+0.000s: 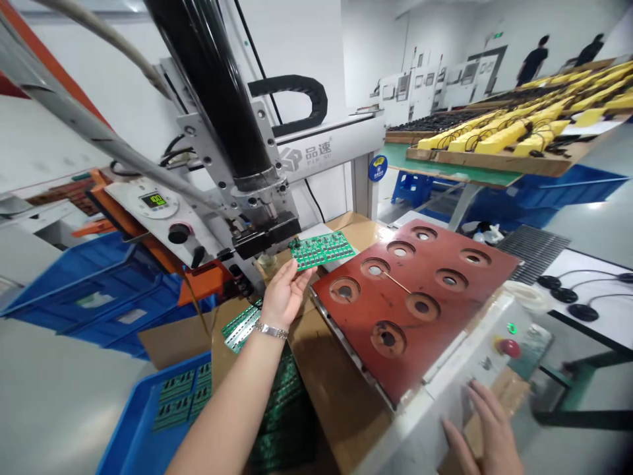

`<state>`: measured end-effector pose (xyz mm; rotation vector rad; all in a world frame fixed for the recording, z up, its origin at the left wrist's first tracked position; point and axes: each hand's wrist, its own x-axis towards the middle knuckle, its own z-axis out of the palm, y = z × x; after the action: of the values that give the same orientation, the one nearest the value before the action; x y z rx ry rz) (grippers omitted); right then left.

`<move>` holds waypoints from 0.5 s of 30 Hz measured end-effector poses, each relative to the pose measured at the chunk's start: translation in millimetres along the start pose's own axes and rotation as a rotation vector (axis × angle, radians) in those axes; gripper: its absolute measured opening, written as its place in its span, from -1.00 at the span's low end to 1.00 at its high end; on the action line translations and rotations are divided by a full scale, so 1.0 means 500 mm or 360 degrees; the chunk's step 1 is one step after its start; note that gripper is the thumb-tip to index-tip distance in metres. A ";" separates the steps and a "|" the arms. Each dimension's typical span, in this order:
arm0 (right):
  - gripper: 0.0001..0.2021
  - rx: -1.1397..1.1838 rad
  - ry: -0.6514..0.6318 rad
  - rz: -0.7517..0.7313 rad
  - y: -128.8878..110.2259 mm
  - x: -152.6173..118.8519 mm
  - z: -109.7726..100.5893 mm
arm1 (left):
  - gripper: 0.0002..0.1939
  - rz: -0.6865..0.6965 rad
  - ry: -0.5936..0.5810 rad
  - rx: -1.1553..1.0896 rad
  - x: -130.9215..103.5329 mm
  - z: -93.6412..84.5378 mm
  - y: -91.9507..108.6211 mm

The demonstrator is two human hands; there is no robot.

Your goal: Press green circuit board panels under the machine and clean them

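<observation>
My left hand (283, 298), with a metal watch band at the wrist, grips the near left corner of a green circuit board panel (326, 249) between thumb and fingers. Rows of small dark parts cover the panel. It is held beside the left far edge of a reddish-brown fixture plate (440, 323) with round recesses. A thin rod (397, 282) lies across the plate. My right hand (487, 432) is at the lower right by the machine's front panel (445, 409), fingers apart and holding nothing visible.
A machine head with a black cylinder (212, 86) stands over the left side. Green boards (242, 326) lie below my left hand. A blue bin (133, 422) holds more boards. A red button (508, 348) sits on the front panel. Two people (534, 63) are far behind.
</observation>
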<state>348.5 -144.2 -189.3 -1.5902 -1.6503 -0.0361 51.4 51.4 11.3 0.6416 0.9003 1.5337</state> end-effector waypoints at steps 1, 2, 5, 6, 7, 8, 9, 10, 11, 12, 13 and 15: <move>-0.40 0.0003 0.0004 -0.0007 0.000 0.000 0.001 | -0.87 0.0000 0.0005 0.0002 0.002 0.000 0.000; -0.40 0.0003 0.0004 -0.0008 0.001 -0.001 0.002 | -0.85 0.0001 0.0009 0.0002 0.003 0.000 0.000; -0.40 -0.0004 0.0003 -0.0016 0.005 -0.002 0.005 | -0.83 0.0007 0.0010 0.0003 0.006 0.003 0.001; -0.39 -0.0005 -0.0001 -0.0017 0.006 -0.003 0.006 | -0.84 0.0009 0.0008 0.0003 0.006 0.004 0.002; -0.39 -0.0005 -0.0010 -0.0012 0.006 -0.003 0.006 | -0.85 0.0012 0.0008 0.0002 0.007 0.005 0.002; -0.39 -0.0007 -0.0019 -0.0006 0.007 -0.003 0.006 | -0.87 0.0015 0.0007 0.0001 0.007 0.005 0.003; -0.39 -0.0011 -0.0025 -0.0001 0.007 -0.004 0.005 | -0.88 0.0017 0.0004 -0.0002 0.007 0.006 0.003; -0.39 -0.0013 -0.0031 0.0002 0.007 -0.004 0.004 | -0.89 0.0021 0.0002 -0.0005 0.007 0.006 0.004; -0.39 -0.0015 -0.0034 0.0007 0.007 -0.003 0.003 | -0.89 0.0025 -0.0002 -0.0009 0.007 0.005 0.004; -0.40 -0.0018 -0.0032 0.0015 0.006 -0.003 0.002 | -0.90 0.0030 -0.0006 -0.0013 0.007 0.005 0.005; -0.41 -0.0023 -0.0030 0.0022 0.005 -0.002 0.000 | -0.91 0.0034 -0.0012 -0.0018 0.007 0.004 0.005; -0.43 -0.0019 0.0005 0.0072 0.001 0.000 -0.002 | -0.92 0.0047 -0.0023 -0.0026 0.007 0.004 0.006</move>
<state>349.5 -144.4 -188.9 -1.6353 -1.6135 -0.0250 50.8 55.3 14.5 0.6559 0.8702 1.5596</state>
